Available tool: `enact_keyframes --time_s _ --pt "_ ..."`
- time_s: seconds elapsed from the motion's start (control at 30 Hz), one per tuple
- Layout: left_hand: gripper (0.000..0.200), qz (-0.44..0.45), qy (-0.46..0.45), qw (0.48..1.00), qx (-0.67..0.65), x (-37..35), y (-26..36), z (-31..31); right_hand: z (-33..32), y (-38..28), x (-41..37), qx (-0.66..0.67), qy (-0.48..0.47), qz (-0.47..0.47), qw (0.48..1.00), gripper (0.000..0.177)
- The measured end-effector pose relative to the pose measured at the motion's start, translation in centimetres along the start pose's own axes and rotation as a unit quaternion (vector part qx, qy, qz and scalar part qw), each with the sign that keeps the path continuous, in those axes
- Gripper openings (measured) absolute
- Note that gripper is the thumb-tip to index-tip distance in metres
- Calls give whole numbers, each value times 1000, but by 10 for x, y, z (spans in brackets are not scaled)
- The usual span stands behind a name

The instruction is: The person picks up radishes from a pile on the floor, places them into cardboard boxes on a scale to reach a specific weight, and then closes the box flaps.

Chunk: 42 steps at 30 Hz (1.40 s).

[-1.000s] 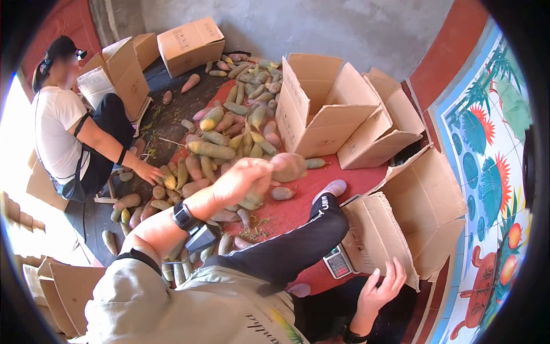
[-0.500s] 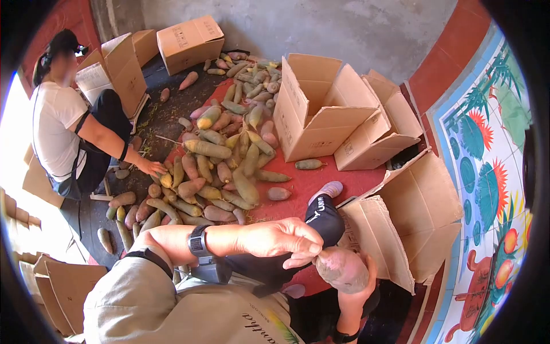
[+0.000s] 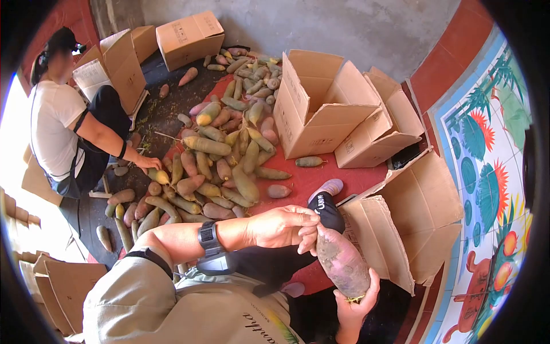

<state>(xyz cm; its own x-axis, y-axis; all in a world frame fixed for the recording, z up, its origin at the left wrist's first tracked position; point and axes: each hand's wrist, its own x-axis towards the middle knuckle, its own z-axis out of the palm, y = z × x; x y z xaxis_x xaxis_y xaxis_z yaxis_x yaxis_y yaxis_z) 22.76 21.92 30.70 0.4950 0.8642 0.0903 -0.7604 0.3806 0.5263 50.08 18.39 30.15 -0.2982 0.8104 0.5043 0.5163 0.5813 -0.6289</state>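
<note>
A muddy pink-purple radish (image 3: 344, 261) is held out lengthwise between my hands, its thin root end toward the upper left and cut green stubs at the lower end. My right hand (image 3: 360, 301) is closed around that lower end. At the root tip, my left hand (image 3: 286, 229) pinches with thumb and fingers; a black watch (image 3: 209, 241) sits on that wrist. Beyond my left hand spreads a large pile of green and reddish radishes (image 3: 245, 182).
Open cardboard boxes (image 3: 321, 135) stand right of the pile, another open box (image 3: 421, 215) beside my knee. One closed box (image 3: 190, 40) sits at the back wall. At left a crouching co-worker (image 3: 60, 123) touches a yellowish radish in the pile. Loose radishes (image 3: 310, 161) lie on red cloth.
The radish has swung from pointing end-on to lying lengthwise in view, its lower end and my right hand shifting down. My left hand has moved slightly up. The co-worker's hand has shifted slightly left.
</note>
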Motion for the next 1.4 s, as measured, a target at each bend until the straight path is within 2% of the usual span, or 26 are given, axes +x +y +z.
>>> enact_keyframes --time_s 0.1,0.17,0.2,0.23,0.3,0.37,0.43,0.47,0.5,0.53,0.57,0.63,0.67,0.7,0.73,0.8,0.9,0.97,1.03,1.17,1.27,1.4 --pt "31 -7 -21 1000 -6 5 -4 -10 -7 -12 8 2 -20 22 1000 78" --pt "30 7 -28 999 37 9 -9 -15 -11 -15 9 2 -2 58 998 76" --pt "30 2 -3 997 82 9 -8 -11 -15 -16 9 3 2 65 998 76" --pt "30 3 -3 997 82 9 -8 -13 -19 -14 10 -6 14 55 998 77" --pt "31 26 -6 984 174 11 -9 -20 -31 -14 14 -60 49 42 996 75" --pt "31 38 -13 979 201 8 -6 -25 -39 -18 24 -84 117 59 988 72" --pt "29 24 59 963 262 2 -1 -28 -52 -11 32 -175 177 51 967 65" --pt "24 18 99 962 253 -1 -2 -34 -55 -8 36 -197 207 54 957 62" --pt "24 19 99 962 253 -4 -2 -42 -57 -5 40 -218 237 56 945 59" --pt "22 18 136 948 288 -8 -2 -52 -61 -1 43 -256 246 86 931 52" --pt "20 17 173 930 323 -11 -3 -64 -66 9 45 -256 246 85 931 52" --pt "21 42 189 926 323 -19 -11 -91 -73 29 49 -313 225 106 917 58" --pt "21 23 256 917 304 -24 -10 -96 -72 35 49 -324 203 130 915 50" --pt "20 3 321 904 284 -29 -10 -102 -71 42 49 -324 202 129 915 50" --pt "20 4 322 903 283 -34 -11 -112 -70 52 47 -304 178 147 924 49" --pt "20 -32 430 859 275 -45 -15 -134 -69 66 43 -281 157 167 932 45" --pt "22 -16 450 852 266 -64 -21 -164 -65 68 43 -302 147 171 926 44" --pt "24 -34 454 847 275 -76 -23 -184 -64 69 42 -315 136 172 923 44" --pt "24 -77 496 809 308 -87 -30 -207 -63 69 42 -327 125 170 921 44" --pt "26 -77 523 798 287 -110 -41 -238 -67 73 41 -335 125 131 925 30" --pt "28 -73 549 773 310 -124 -46 -249 -66 73 42 -334 124 109 928 20" --pt "29 -137 557 730 372 -142 -51 -269 -61 70 45 -344 135 96 924 17"
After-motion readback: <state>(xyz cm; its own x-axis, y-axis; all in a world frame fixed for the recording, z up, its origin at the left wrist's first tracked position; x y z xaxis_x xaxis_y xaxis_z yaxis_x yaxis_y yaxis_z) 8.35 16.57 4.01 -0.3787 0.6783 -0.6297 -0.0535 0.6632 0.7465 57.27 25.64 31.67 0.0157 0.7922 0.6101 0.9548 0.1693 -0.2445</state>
